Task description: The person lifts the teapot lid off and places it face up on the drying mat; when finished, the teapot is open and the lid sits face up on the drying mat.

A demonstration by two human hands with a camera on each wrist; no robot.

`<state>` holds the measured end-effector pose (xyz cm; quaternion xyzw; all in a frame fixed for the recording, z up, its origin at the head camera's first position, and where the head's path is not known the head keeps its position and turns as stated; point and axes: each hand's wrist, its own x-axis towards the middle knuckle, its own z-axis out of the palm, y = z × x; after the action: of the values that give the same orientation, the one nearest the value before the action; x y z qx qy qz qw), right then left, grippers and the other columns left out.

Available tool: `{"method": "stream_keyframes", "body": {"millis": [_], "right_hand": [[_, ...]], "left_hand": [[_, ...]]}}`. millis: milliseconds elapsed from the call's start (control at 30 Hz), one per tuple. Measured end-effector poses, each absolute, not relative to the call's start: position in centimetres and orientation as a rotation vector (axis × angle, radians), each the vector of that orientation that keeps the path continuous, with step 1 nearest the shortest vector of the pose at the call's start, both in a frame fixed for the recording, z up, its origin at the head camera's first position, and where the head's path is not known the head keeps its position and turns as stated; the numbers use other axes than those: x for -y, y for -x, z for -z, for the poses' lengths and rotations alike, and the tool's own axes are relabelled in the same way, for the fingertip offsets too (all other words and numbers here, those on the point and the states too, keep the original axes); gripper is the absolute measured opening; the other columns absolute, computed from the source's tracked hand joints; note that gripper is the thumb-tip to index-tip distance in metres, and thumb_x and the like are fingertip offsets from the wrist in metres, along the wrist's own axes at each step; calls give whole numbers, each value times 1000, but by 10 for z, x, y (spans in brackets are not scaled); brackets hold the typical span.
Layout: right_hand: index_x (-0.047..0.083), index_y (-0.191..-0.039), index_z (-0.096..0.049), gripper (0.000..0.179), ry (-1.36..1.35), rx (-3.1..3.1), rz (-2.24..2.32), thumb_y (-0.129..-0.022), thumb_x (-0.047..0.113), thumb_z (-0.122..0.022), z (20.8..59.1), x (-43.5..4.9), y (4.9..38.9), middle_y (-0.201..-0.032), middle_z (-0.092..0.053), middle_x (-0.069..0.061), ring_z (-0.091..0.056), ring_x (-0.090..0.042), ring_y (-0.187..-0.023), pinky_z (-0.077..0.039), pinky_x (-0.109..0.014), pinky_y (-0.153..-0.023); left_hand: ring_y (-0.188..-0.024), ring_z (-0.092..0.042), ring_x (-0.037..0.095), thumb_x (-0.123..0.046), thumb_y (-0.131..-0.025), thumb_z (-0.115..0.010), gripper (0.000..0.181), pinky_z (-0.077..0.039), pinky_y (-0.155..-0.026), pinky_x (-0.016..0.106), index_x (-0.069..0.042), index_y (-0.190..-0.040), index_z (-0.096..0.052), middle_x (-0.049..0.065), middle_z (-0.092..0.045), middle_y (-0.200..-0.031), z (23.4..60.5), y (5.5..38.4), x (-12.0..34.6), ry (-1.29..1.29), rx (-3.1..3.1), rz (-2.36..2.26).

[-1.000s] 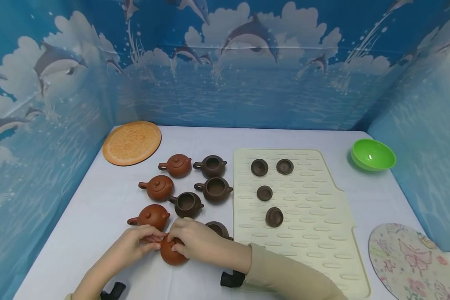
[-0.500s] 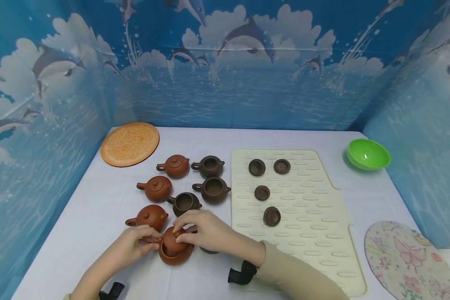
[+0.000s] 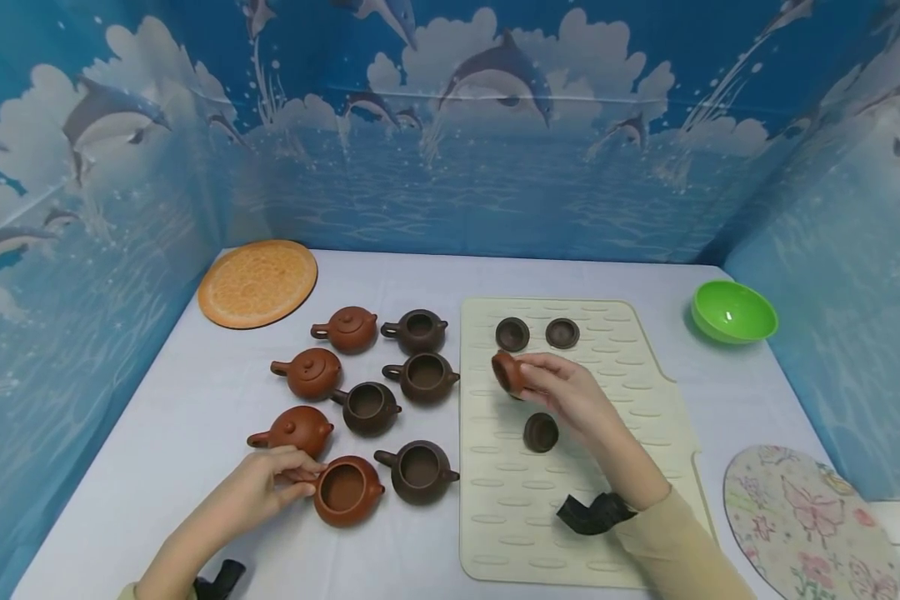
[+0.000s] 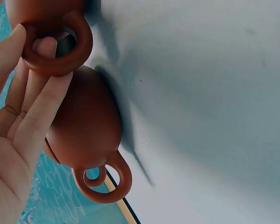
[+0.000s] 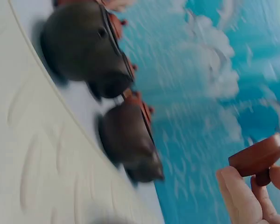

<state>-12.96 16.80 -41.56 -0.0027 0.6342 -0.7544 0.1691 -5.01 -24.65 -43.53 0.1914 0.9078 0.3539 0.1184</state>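
My left hand point(image 3: 281, 482) pinches the ring handle point(image 4: 86, 42) of a reddish-brown teapot point(image 3: 347, 518), whose top is uncovered. Above the cream mat, my right hand point(image 3: 566, 390) holds a reddish-brown teapot lid point(image 3: 507, 374) by its knob. The right wrist view shows that lid point(image 5: 256, 156) tilted, fingers around the knob. Lidded reddish-brown teapots point(image 3: 351, 330) stand in a column behind the left hand. Several dark brown teapots point(image 3: 421, 500) without lids stand beside them. Dark lids point(image 3: 512, 334) lie on the mat, one partly hidden behind the held lid.
The cream textured mat point(image 3: 607, 533) covers the table's right middle. A green bowl point(image 3: 735, 312) stands at the back right. An orange-brown round board point(image 3: 258, 285) lies back left, and a butterfly-patterned round mat point(image 3: 810, 508) front right. Dolphin-print curtains point(image 3: 450, 192) enclose the table.
My right hand has lifted the lid off the reddish-brown teapot and carried it right, over the mat. My left hand has stayed at the teapot's handle.
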Motion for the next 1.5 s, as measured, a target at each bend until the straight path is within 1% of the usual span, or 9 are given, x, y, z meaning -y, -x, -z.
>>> {"method": "stream_keyframes", "body": {"millis": [100, 200, 367, 533, 667, 733, 800, 1000, 1500], "right_hand": [[16, -107, -67, 17, -31, -1637, 2287, -102, 10, -52, 420, -193, 134, -107, -70, 3, -69, -10, -99, -56, -23, -87], [14, -110, -66, 21, -26, -1526, 2364, -105, 11, -45, 427, -215, 138, -111, -69, 1, -70, -13, -102, -55, -25, -89], [1, -132, -48, 34, -114, -1651, 2284, -107, 22, -40, 441, -241, 143, -114, -65, 1, -68, -7, -101, -53, -24, -92], [-14, -149, -21, 65, -252, -2077, 1883, -107, 32, -38, 449, -248, 144, -143, -44, -23, -62, 5, -98, -51, -16, -91], [-7, -151, -28, 72, -311, -2303, 1570, -104, 46, -41, 452, -248, 145, -154, -31, -28, -58, -21, -125, -45, -32, -106], [-4, -149, -36, 71, -296, -2409, 1442, -102, 49, -44, 453, -248, 145, -153, -35, -27, -44, -34, -138, -37, -44, -113], [-3, -145, -43, 68, -260, -2508, 1336, -101, 49, -47, 454, -249, 145, -150, -41, -27, -42, -41, -137, -35, -52, -113], [-5, -140, -49, 65, -150, -2677, 1129, -101, 47, -50, 458, -252, 145, -126, -62, -30, -70, -36, -98, -50, -51, -94], [-6, -141, -46, 62, -119, -2677, 1079, -104, 43, -44, 445, -253, 150, -130, -57, -32, -68, -33, -97, -53, -41, -83]], "left_hand": [[-79, -63, -1, -5, -80, -78, 19, -56, -70, 20, -12, -97, -73, -5, -68, -91, 436, 50, 247, -553, -2652, -1039], [-79, -63, -1, -6, -80, -78, 19, -56, -70, 20, -13, -97, -73, -6, -68, -91, 437, 50, 247, -548, -2643, -1042], [-80, -63, -1, -7, -81, -78, 19, -56, -70, 20, -14, -97, -72, -7, -67, -91, 437, 49, 246, -532, -2640, -1034], [-80, -62, -1, -7, -81, -78, 19, -55, -71, 19, -14, -98, -72, -7, -67, -91, 436, 49, 245, -501, -2625, -1028], [-80, -62, -1, -6, -81, -78, 19, -55, -71, 19, -15, -97, -72, -8, -66, -90, 436, 49, 245, -502, -2629, -1019], [-80, -61, -1, -6, -81, -78, 19, -55, -71, 19, -15, -97, -72, -8, -66, -90, 436, 49, 246, -510, -2635, -1017], [-79, -61, -1, -6, -81, -78, 19, -55, -70, 19, -15, -97, -72, -8, -66, -90, 436, 49, 246, -513, -2640, -1016], [-79, -61, -1, -7, -80, -79, 19, -55, -70, 19, -15, -97, -72, -8, -67, -90, 435, 50, 245, -509, -2637, -1023], [-82, -63, 0, -6, -81, -78, 24, -55, -73, 19, -15, -102, -72, -8, -68, -93, 433, 49, 243, -448, -2673, -945]]}}
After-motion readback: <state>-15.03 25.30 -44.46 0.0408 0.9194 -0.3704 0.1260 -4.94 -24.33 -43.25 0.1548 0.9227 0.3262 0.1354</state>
